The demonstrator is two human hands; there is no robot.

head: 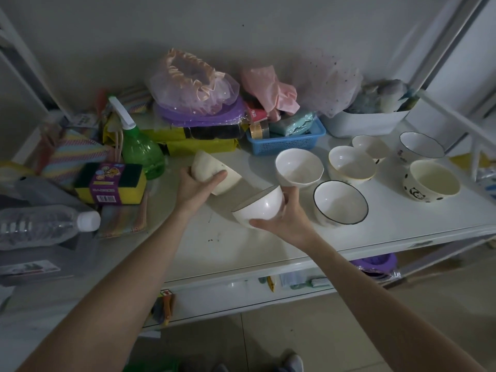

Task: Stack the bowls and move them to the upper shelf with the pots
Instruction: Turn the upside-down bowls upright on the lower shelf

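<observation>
Bottle [45,226]: clear plastic, lying on its side at the left edge of the frame.
Sponge pack [111,183]: yellow and green, left of centre.
Left hand [194,187]: grip curled round a tilted cream bowl [218,174], thumb across its outside.
Right hand [288,218]: grip wrapped round a tilted white bowl [259,206], lifted off the shelf [402,224], at centre frame.
Standing bowls: 6 upright on the shelf, right of centre, among them a dark-rimmed bowl [340,204] and a panda bowl [429,181].
</observation>
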